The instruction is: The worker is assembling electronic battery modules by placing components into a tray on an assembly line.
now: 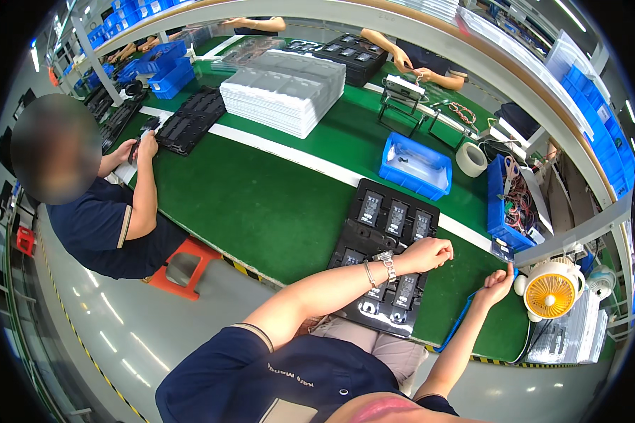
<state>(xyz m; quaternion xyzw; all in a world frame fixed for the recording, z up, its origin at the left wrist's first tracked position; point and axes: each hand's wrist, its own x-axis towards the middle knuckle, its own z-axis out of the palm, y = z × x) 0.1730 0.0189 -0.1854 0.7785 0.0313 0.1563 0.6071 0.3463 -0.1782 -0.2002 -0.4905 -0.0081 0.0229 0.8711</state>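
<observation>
My left hand [430, 254] was curled into a fist above the black tray [388, 247] of dark modules; whether it held anything, I couldn't tell. My right hand [497, 284], fingers loosely apart, touched the green table [275, 204] edge. A blue bin [416, 166] sat beyond, white stacked trays [286, 88] farther off, a yellow fan [550, 292] rightward.

Stack of white moulded trays [283, 88] toward the far edge of the green workbench [261, 204]. Blue bin [415, 166] mid-bench, tape roll [470, 159] just beside. Small yellow fan [550, 292] off the right end.
</observation>
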